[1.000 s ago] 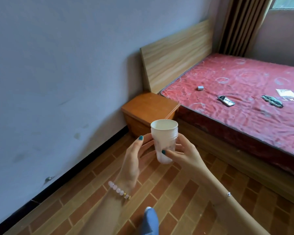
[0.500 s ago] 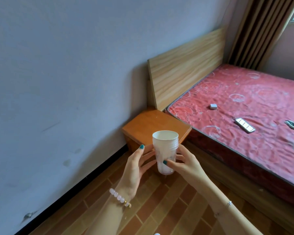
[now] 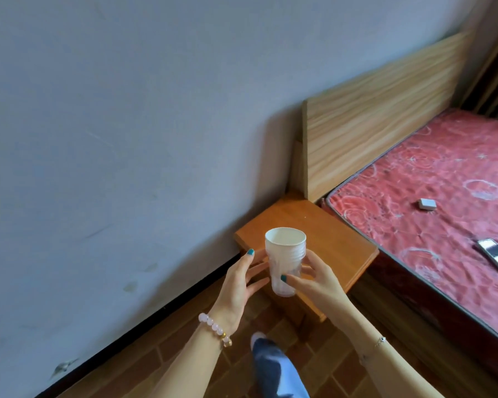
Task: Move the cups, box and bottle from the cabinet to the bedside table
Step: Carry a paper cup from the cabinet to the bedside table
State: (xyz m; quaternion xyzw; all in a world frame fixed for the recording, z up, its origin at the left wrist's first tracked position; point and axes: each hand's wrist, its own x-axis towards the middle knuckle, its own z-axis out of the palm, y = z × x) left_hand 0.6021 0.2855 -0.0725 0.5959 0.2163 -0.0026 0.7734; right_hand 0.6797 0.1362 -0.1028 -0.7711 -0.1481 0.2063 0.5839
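Two hands carry one nested stack of cups [image 3: 285,262], a white cup seated inside several clear ones, held upright with the rim up and the base hanging free in the air. The right hand [image 3: 314,280] has the real grasp: its thumb lies across the front of the stack low down and its fingers wrap round the far side. The left hand [image 3: 239,285] lies against the stack's left side with fingers nearly straight and thumb lifted clear of the rim; whether those fingers bear any weight or merely steady it is hard to tell from this angle. The bedside table [image 3: 337,237] lies ahead of and below the cups, its near front edge just beneath and behind the stack's base, with the bare top stretching away toward the headboard [image 3: 380,110] and the bed [image 3: 443,196] on the right. The stack's long axis is vertical, square to the tabletop, so the coming move is probably a short carry forward and then straight down, with the right hand leading, being the one that grips.
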